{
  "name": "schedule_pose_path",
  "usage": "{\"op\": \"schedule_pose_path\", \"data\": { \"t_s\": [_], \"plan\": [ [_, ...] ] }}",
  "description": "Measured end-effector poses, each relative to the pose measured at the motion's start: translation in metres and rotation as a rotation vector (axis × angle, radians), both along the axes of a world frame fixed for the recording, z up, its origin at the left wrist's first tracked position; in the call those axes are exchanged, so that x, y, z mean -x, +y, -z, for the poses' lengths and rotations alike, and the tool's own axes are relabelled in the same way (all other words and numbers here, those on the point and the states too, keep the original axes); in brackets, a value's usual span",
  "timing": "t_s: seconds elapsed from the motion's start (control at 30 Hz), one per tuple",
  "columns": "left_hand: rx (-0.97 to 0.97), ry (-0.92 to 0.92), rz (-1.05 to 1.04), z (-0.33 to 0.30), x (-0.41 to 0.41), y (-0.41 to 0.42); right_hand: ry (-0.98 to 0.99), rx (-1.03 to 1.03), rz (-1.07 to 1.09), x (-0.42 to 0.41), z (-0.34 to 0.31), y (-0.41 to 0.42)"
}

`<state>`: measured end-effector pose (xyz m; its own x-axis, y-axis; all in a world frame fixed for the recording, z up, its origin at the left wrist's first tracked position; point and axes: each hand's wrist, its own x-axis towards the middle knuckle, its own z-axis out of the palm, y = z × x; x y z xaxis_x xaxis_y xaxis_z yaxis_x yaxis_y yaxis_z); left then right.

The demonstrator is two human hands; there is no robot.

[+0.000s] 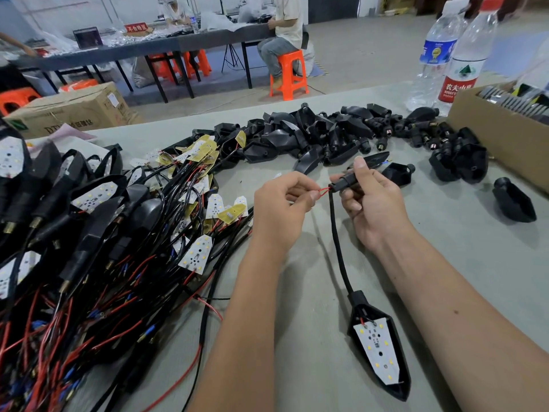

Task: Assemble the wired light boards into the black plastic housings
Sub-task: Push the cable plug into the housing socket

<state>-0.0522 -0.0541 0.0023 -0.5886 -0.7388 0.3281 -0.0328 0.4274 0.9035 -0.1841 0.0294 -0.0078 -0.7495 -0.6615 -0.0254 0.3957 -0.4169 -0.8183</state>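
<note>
Above the worktop (445,248), the left hand (279,209) pinches a red wire (324,190) while the right hand (374,203) grips a black housing (368,163) pointing toward two o'clock.

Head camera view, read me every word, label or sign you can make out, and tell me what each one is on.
"农夫山" in white on the red label of the nearer water bottle; the small print below it is blurred.
"不合" then blurred characters, on the red sign on the far table.
"DT", then blurred print, on the cardboard box at left.
Blue label on the farther water bottle: too blurred to read.
</note>
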Motion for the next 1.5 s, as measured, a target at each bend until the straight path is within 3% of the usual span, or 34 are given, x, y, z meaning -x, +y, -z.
{"op": "schedule_pose_path", "data": {
  "t_s": [0.23, 0.37, 0.53, 0.67, 0.87, 0.93, 1.1, 1.2, 1.3, 1.43, 1.5],
  "plan": [
    [0.299, -0.061, -0.006, -0.001, -0.003, -0.003, 0.077, -0.060, 0.000, -0.003, -0.003, 0.001],
    [0.333, -0.085, 0.004, 0.001, -0.001, -0.001, 0.128, -0.089, 0.013, -0.006, -0.004, 0.002],
    [0.245, -0.027, -0.034, 0.000, 0.005, 0.006, 0.058, -0.078, -0.039, -0.003, -0.005, 0.004],
    [0.059, 0.055, -0.112, 0.000, 0.004, 0.007, -0.026, -0.032, -0.044, 0.001, -0.004, 0.003],
    [-0.162, 0.054, -0.016, 0.000, -0.001, 0.006, -0.091, 0.010, -0.019, 0.002, -0.002, 0.002],
    [-0.105, 0.030, -0.016, 0.000, -0.001, 0.005, -0.075, -0.005, -0.025, 0.001, -0.003, 0.003],
    [0.295, -0.085, -0.022, 0.002, -0.004, -0.003, 0.094, -0.077, -0.032, 0.001, -0.002, 0.003],
    [0.389, -0.114, -0.013, 0.005, -0.003, -0.001, 0.172, -0.089, -0.017, 0.001, -0.003, 0.004],
    [0.273, -0.132, -0.022, 0.009, 0.003, 0.003, 0.169, -0.070, -0.008, 0.000, -0.003, 0.004],
    [-0.176, -0.050, 0.001, 0.006, 0.012, 0.015, 0.158, -0.080, 0.004, -0.003, -0.002, 0.003],
    [-0.191, -0.037, 0.042, 0.004, 0.014, 0.021, 0.149, -0.088, -0.022, -0.003, -0.003, 0.004]
  ]
}}
